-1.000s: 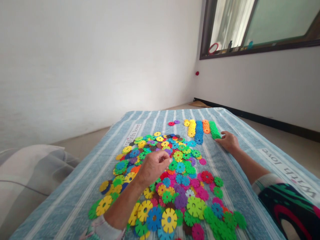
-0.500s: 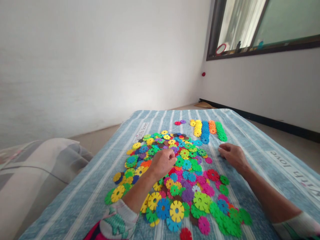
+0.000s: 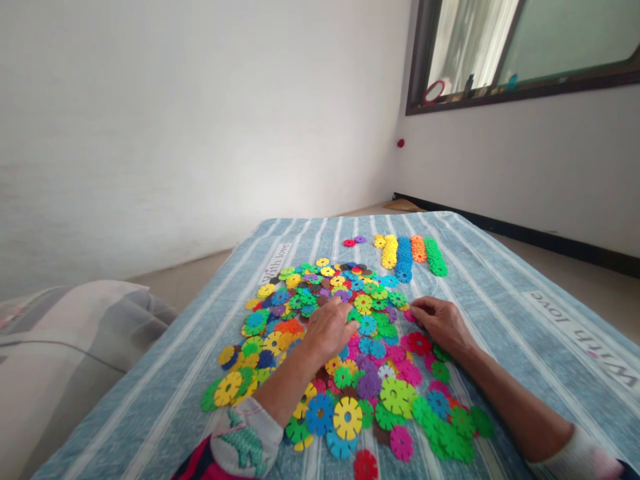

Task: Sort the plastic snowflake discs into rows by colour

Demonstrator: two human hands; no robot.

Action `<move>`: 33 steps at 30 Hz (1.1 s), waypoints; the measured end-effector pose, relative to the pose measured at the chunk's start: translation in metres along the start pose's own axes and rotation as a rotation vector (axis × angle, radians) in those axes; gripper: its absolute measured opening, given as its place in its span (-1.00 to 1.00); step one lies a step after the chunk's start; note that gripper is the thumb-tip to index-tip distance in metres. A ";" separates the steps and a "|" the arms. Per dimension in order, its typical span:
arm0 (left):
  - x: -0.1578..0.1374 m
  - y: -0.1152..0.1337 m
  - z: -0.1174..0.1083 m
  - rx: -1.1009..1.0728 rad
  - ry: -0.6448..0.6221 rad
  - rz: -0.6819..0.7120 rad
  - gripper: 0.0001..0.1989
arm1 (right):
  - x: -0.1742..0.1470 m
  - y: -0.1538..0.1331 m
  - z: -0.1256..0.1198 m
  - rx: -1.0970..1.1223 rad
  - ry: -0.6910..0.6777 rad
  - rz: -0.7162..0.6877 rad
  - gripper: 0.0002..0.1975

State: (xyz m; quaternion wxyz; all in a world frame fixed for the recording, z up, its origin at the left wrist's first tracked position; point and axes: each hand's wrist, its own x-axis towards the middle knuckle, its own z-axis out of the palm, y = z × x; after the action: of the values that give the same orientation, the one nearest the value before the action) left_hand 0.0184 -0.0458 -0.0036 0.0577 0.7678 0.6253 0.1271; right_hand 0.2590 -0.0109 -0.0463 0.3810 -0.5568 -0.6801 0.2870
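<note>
Many colourful notched plastic snowflake discs (image 3: 347, 417) lie in a loose pile on a striped cloth. Over the middle of the pile is my left hand (image 3: 327, 330), its fingers curled down and closed among green discs; anything in its fingertips is hidden. My right hand (image 3: 445, 325) is at the pile's right edge, thumb and fingers pinched at the rim of a pink snowflake disc (image 3: 409, 314). Beyond the pile, discs lie in overlapping rows by colour: yellow (image 3: 389, 253), blue (image 3: 404, 260), orange (image 3: 419, 249) and green (image 3: 437, 257).
A red disc (image 3: 349, 243) and a purple disc (image 3: 360, 239) lie apart, left of the rows. The blue-and-white striped cloth (image 3: 500, 313) covers the table or bed. Draped grey-white fabric (image 3: 85, 333) is at the left. A wall and window (image 3: 570, 40) stand behind.
My right hand has moved left and nearer, from beside the green row to the pink disc. My left hand has shifted slightly over the pile. The whole view has moved a little.
</note>
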 end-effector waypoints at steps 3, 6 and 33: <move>0.003 -0.003 0.004 -0.053 0.027 -0.003 -0.87 | 0.000 0.000 0.000 0.005 -0.001 0.009 -0.75; 0.007 -0.005 0.008 -0.128 0.058 -0.026 -0.88 | 0.000 0.000 0.001 0.036 0.007 0.015 -0.74; -0.007 0.016 -0.028 -0.468 -0.221 0.063 -0.86 | -0.029 -0.044 0.023 0.627 -0.334 0.102 -0.74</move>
State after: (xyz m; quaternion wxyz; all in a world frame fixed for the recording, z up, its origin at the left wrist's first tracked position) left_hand 0.0244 -0.0583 0.0260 0.2977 0.7618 0.5445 0.1856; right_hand 0.2191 -0.0477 -0.0289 0.4020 -0.3914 -0.5830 0.5876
